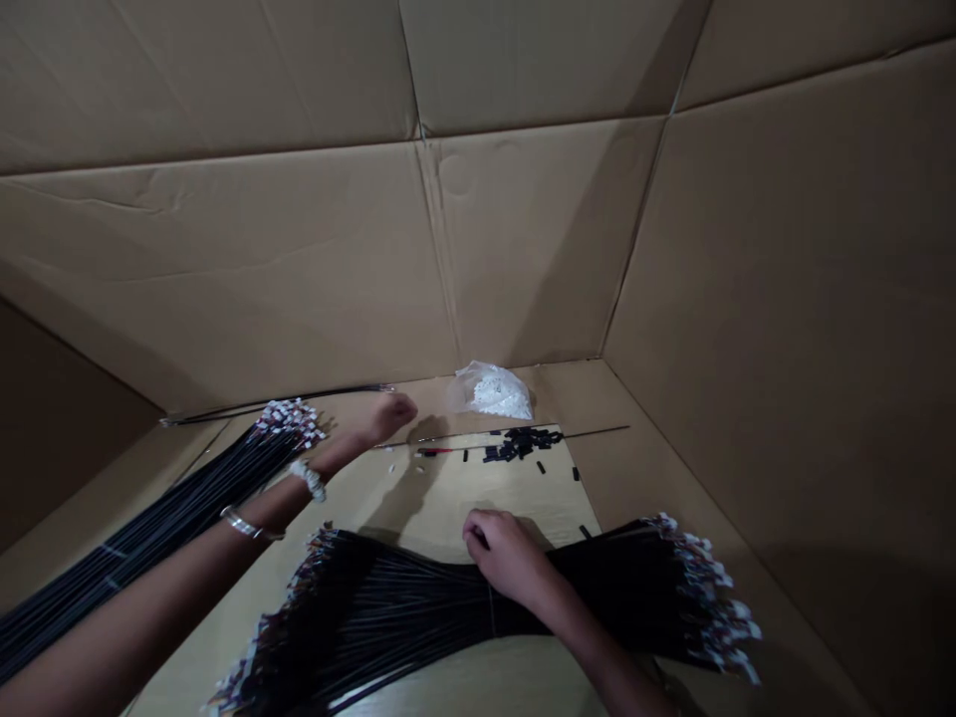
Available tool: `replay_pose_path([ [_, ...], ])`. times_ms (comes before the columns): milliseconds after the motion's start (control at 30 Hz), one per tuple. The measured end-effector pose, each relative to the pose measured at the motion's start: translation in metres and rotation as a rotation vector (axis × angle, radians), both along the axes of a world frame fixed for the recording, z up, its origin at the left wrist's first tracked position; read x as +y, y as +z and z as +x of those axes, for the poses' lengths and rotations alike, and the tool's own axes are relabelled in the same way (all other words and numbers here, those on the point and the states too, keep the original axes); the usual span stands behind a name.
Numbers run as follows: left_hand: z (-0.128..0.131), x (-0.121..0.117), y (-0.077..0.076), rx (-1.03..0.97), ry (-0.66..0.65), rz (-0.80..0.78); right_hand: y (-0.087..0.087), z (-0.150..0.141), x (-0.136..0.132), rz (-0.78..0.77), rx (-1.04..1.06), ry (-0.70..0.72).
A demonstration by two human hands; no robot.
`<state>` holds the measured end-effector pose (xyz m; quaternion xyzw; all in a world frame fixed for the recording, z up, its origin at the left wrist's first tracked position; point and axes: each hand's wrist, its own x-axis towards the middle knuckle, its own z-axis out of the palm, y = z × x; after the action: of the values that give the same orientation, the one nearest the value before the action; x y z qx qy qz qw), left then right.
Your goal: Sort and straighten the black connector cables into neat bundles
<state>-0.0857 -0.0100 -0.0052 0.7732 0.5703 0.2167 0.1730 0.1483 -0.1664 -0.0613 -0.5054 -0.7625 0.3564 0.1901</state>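
Observation:
My left hand [388,416] reaches far forward, fingers curled closed near the end of a single thin black cable [523,432] lying across the wooden board [448,498]; what it pinches is too small to make out. My right hand [506,555] rests with curled fingers on a big bundle of black cables [388,607] with white connectors at both ends, gripping it near the middle. A pile of small black pieces [523,443] lies just beyond. A watch and a bangle sit on my left wrist.
A second bundle of black cables [149,528] runs along the left. A clear bag of small white parts [494,390] sits at the back. Tall cardboard walls [523,249] enclose the work area on three sides.

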Motion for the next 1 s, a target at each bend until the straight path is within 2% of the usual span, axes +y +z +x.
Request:
replay_pose_path([
  [133,-0.024,-0.038,-0.026,0.219,0.102,-0.156,0.002,0.0,0.0,-0.006,0.011,-0.006],
  [233,-0.024,-0.057,-0.042,0.205,0.086,-0.19,0.005,0.001,-0.001,-0.016,0.014,-0.009],
  [333,-0.021,-0.066,-0.05,0.182,0.09,-0.143,0.008,0.001,-0.001,-0.024,0.006,-0.009],
  [433,-0.026,-0.064,-0.052,0.176,0.092,-0.094,0.011,0.001,-0.001,-0.028,-0.005,-0.01],
  [667,-0.047,-0.045,-0.052,0.194,0.039,0.003,0.011,0.001,-0.002,-0.017,-0.017,-0.01],
  [1000,-0.057,-0.038,-0.068,0.246,-0.02,0.068,0.007,0.001,-0.001,-0.023,0.018,-0.01],
])
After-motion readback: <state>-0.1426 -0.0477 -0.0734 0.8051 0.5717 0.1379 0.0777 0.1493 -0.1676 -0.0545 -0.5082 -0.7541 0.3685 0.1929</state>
